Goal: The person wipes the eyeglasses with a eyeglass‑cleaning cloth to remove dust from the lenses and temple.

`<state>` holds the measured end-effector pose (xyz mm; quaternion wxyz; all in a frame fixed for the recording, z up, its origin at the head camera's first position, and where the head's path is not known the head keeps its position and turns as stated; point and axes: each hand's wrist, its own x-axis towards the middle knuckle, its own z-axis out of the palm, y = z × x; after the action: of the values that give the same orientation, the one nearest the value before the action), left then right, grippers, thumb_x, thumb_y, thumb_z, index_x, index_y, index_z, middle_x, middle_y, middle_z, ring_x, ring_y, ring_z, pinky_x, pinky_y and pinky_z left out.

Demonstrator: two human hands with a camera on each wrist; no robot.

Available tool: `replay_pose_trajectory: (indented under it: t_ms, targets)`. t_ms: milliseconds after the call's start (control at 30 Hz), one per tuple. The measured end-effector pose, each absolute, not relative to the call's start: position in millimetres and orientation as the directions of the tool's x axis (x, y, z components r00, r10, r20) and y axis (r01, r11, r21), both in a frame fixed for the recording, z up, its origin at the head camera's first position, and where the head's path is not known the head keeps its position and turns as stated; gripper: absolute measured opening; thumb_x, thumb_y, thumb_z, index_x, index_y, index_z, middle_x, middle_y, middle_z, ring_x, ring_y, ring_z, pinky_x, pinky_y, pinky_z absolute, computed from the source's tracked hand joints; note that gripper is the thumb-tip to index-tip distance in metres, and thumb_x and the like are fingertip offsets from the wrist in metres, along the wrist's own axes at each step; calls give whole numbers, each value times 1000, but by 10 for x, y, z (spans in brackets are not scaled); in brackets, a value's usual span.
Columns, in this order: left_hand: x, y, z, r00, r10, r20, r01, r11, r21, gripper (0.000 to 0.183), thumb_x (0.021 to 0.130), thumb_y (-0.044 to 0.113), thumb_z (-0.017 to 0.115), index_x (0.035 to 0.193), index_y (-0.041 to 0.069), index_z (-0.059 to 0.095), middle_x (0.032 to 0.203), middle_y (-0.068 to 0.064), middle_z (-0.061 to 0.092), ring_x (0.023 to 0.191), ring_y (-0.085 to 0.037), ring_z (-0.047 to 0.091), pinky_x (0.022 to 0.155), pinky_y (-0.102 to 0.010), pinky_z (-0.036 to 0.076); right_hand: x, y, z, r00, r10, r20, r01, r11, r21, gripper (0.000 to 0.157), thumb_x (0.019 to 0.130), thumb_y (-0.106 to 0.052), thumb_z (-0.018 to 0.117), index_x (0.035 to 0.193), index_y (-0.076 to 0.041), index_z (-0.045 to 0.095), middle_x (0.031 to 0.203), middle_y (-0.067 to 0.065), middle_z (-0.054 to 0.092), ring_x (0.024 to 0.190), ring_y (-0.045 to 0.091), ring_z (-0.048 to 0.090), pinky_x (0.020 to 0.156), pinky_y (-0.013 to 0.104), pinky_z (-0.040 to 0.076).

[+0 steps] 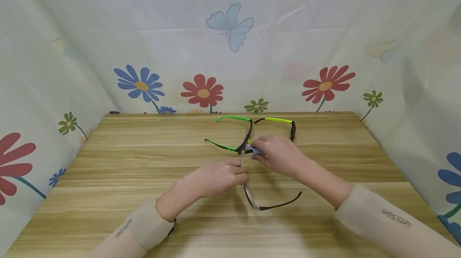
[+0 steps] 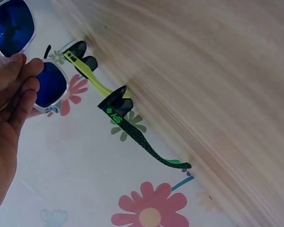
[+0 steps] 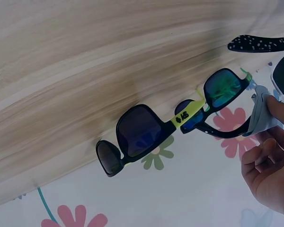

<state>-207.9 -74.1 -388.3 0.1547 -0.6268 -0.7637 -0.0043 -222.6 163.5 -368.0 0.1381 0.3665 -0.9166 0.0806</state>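
Note:
Sunglasses with a clear frame (image 1: 251, 200), blue mirrored lenses (image 2: 51, 85) and dark speckled temples (image 3: 260, 44) are held above the table. My left hand (image 1: 219, 178) pinches their front near the bridge, thumb and fingers bent on the frame. My right hand (image 1: 279, 155) pinches a pale blue cloth (image 3: 261, 111) around one of the temples, near the hinge end in the head view. Part of that temple shows beyond the cloth in the right wrist view. The far lens is partly hidden by the left hand in the head view.
Behind the hands, black sunglasses with green temples (image 1: 234, 118) stand on the wooden table (image 1: 144, 150). To their right are black sunglasses with yellow temples (image 1: 279, 120), partly hidden by the right hand. A flowered curtain (image 1: 230, 70) encloses the table's back and sides.

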Motion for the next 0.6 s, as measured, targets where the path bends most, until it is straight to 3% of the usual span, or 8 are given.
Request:
replay_pose_trajectory:
  t_ms: [267,600]
  targets:
    - [-2041,-713,-3856,-170,961,220,940,225,-258,13,97,3,67,96,15,66,87,7,67,92,-11,57,81,-21,48,-2225,1550,-3698,-699,-653,292,-693,719,-51,21,91,-20,82,104,-6,72,84,-3,62,65,11,57,51,24,43]
    - [-2003,-683,-3821,-220,962,164,924,259,-282,10,100,6,66,100,16,68,91,6,70,95,-11,57,84,-21,48,-2207,1520,-3708,-674,-671,308,-706,708,-4,13,95,-18,77,103,-9,73,82,-3,59,62,12,57,46,23,40]
